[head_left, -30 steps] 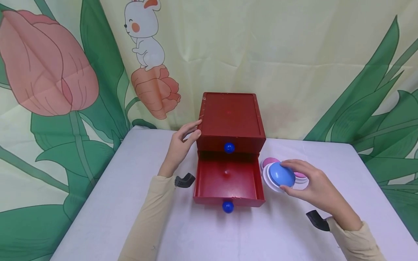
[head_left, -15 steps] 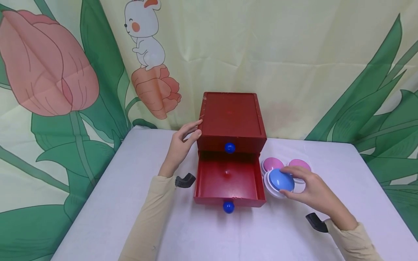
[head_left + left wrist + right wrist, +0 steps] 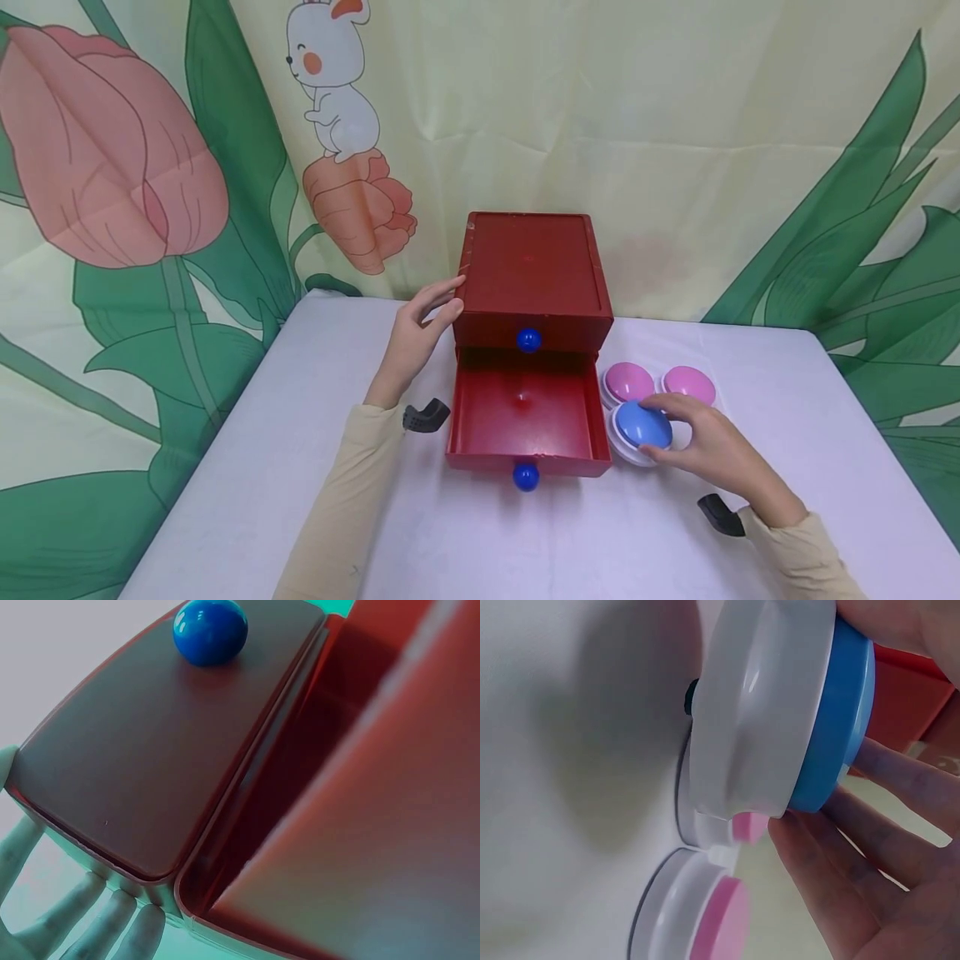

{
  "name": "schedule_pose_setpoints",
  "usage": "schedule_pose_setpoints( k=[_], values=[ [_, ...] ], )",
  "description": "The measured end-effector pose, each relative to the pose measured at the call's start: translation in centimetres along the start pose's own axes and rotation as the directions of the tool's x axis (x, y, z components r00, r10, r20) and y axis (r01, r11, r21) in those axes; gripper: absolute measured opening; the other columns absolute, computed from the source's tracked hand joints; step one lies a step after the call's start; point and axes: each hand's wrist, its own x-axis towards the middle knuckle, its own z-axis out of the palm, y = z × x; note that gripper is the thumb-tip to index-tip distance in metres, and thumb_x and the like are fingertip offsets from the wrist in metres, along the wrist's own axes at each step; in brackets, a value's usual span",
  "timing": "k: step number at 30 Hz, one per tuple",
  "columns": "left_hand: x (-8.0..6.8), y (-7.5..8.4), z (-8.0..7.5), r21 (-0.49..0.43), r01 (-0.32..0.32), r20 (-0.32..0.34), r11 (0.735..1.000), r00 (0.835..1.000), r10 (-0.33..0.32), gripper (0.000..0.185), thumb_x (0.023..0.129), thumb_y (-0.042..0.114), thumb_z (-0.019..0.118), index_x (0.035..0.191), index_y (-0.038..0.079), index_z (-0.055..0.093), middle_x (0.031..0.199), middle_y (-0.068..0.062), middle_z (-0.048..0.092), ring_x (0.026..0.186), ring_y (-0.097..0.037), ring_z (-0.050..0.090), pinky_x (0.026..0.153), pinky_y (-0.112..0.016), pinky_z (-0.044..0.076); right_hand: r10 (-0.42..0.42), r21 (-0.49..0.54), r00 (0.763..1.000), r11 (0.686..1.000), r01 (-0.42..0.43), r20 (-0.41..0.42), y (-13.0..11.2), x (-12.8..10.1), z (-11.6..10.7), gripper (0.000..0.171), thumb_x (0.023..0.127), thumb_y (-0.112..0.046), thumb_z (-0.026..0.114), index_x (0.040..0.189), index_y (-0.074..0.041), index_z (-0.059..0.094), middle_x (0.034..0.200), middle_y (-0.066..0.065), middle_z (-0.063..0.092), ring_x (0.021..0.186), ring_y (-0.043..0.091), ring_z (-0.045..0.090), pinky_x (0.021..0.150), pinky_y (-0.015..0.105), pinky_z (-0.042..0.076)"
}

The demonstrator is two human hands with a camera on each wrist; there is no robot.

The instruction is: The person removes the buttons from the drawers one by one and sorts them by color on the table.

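A red two-drawer box (image 3: 533,262) stands at the back of the table. Its lower drawer (image 3: 522,421) is pulled out and holds nothing; the upper one, with a blue knob (image 3: 528,340), is closed. My left hand (image 3: 416,337) rests against the box's left side, fingers fairly straight along it and thumb near the front corner. To the right of the drawer, my right hand (image 3: 705,442) grips a round push button (image 3: 643,423) with a blue domed top and white base. In the right wrist view, this button (image 3: 769,712) is tilted above the table, a small dark foot showing beneath.
Two similar pink-topped buttons, a left one (image 3: 628,382) and a right one (image 3: 689,386), lie just behind the blue one. A white cloth covers the table (image 3: 480,542). Behind it hangs a printed curtain (image 3: 645,150) with a rabbit and tulips.
My right hand has brought the blue-topped button lower and slightly nearer the front, uncovering more of both pink-topped buttons. My left hand and the drawer box have stayed in place.
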Motion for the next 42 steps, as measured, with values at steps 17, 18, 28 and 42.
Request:
schedule_pose_setpoints(
  k=[17,18,28,42],
  values=[
    [-1.1,3.0,0.4,-0.003,0.012,0.007,1.0,1.0,-0.012,0.043,0.1,0.019,0.059,0.142,0.013,0.056,0.144,-0.007,0.053,0.13,-0.024,0.052,0.102,-0.05,0.047,0.023,0.03,0.998,0.999,-0.025,0.06,0.7,-0.5,0.5,0.062,0.07,-0.027,0.091,0.123,-0.006,0.065,0.118,0.012,0.067,0.104,0.034,0.066,0.08,0.045,0.059],
    [-1.2,3.0,0.4,-0.002,0.013,0.008,1.0,1.0,-0.013,0.043,0.1,0.019,0.059,0.142,0.013,0.056,0.144,-0.007,0.053,0.13,-0.024,0.052,0.102,-0.05,0.047,0.025,0.028,0.998,0.999,-0.027,0.061,0.7,-0.5,0.6,0.062,0.07,-0.026,0.091,0.122,-0.006,0.065,0.118,0.012,0.067,0.104,0.034,0.066,0.08,0.045,0.059],
    [-0.9,2.3,0.3,0.005,0.014,0.008,1.0,1.0,-0.014,0.043,0.1,0.021,0.059,0.142,0.014,0.056,0.144,-0.006,0.053,0.13,-0.022,0.052,0.102,-0.049,0.047,0.055,-0.001,0.994,0.998,-0.055,0.089,0.9,-0.7,1.2,0.065,0.069,-0.026,0.091,0.125,-0.007,0.064,0.121,0.012,0.065,0.107,0.035,0.065,0.083,0.048,0.058],
    [0.0,-0.6,0.1,-0.004,-0.032,-0.009,0.999,0.999,0.032,0.039,0.099,0.031,0.062,0.138,0.031,0.06,0.14,0.007,0.054,0.128,-0.014,0.053,0.101,-0.049,0.048,0.058,-0.027,0.996,0.998,-0.056,0.073,-0.6,-0.6,0.4,0.059,0.081,-0.031,0.083,0.129,-0.006,0.06,0.125,0.014,0.063,0.113,0.041,0.061,0.088,0.058,0.053]
  ],
)
